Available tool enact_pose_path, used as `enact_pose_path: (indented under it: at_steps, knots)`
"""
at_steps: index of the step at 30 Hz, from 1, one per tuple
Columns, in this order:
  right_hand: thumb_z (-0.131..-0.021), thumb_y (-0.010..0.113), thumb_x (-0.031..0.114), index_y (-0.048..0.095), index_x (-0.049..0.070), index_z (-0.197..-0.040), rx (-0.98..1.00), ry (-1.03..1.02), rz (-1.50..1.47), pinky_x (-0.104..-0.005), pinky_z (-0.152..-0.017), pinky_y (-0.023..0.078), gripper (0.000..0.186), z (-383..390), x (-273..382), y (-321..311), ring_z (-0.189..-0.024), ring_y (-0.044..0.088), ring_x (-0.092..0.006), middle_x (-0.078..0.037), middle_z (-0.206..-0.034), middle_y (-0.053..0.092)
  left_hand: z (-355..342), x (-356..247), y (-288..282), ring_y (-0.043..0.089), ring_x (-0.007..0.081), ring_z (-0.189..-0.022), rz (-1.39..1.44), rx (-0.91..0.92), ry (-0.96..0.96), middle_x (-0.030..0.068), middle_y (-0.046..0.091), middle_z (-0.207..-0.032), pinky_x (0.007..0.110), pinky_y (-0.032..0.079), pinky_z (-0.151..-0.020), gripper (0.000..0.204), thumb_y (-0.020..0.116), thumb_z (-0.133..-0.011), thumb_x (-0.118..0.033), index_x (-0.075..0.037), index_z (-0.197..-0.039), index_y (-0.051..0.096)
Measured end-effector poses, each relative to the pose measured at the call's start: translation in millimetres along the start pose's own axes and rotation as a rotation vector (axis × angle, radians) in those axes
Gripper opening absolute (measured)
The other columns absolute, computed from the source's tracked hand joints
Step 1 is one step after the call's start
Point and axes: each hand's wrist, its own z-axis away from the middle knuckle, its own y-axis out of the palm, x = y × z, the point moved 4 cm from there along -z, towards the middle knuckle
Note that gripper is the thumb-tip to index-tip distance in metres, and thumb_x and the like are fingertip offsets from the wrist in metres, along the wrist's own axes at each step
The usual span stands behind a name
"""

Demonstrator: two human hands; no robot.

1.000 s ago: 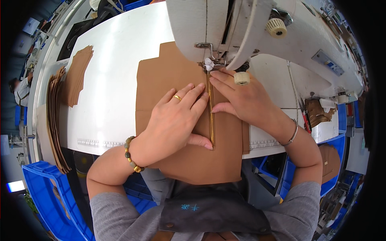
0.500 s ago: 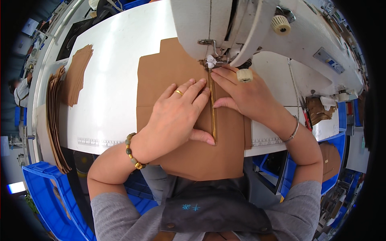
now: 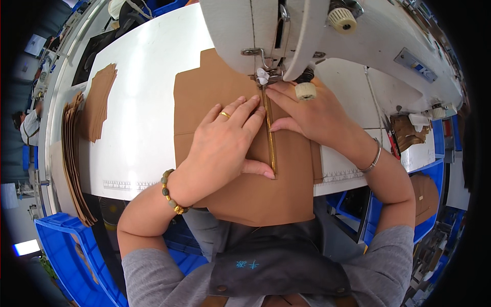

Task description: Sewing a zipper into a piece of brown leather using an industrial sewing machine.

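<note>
A brown panel [image 3: 209,87] with a narrow gold zipper [image 3: 272,151] along it lies beneath the presser foot [image 3: 263,78] of a white sewing machine [image 3: 373,46], its near part hanging past the table's front edge. My left hand [image 3: 230,143] rests flat on the panel left of the zipper, fingertips near it and thumb stretched toward its near end. My right hand [image 3: 307,115] lies with fingers apart just right of the zipper, forefinger close to the presser foot, thumb touching the zipper's side. Some right fingertips are hidden by the machine.
Brown cut pieces [image 3: 98,102] and upright layered pieces [image 3: 74,153] lie on the left of the white table [image 3: 138,61]. Red-handled snips [image 3: 394,146] and small brown pieces [image 3: 409,133] are at right. Blue bins [image 3: 61,230] flank the table; a co-worker [image 3: 28,128] sits far left.
The panel, zipper and both hands have moved slightly forward, toward and under the presser foot. The view has shifted a little.
</note>
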Motion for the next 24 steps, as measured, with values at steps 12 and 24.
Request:
enact_pose_path:
  at_steps: [12, 24]
  knots:
    - [-0.075, 0.082, 0.053, 0.073, 0.008, -0.114, 0.131, 0.012, 0.019, -0.0388, -0.084, 0.051, 0.06, 6.9, 10.0, -6.0, -0.099, 0.064, -0.0236, -0.005, -0.1, 0.068, 6.5, -3.8, 0.8, 0.057, 0.0346, -0.14, -0.021, -0.002, -0.042, 0.0133, 0.061, -0.148, 0.051, 0.045, -0.116, 0.102, 0.082, -0.064, -0.067, -0.001, -0.139, 0.062]
    - [-0.073, 0.085, 0.045, 0.072, 0.003, -0.123, 0.137, 0.009, -0.128, -0.0395, -0.1, 0.051, 0.066, 21.5, 31.6, -17.8, -0.119, 0.062, -0.0265, -0.01, -0.128, 0.067, 9.1, -3.1, 0.7, 0.064, 0.0322, -0.131, 0.01, -0.047, -0.015, 0.0078, 0.069, -0.138, 0.052, 0.049, -0.112, 0.074, 0.083, -0.072, -0.054, -0.007, -0.128, 0.072]
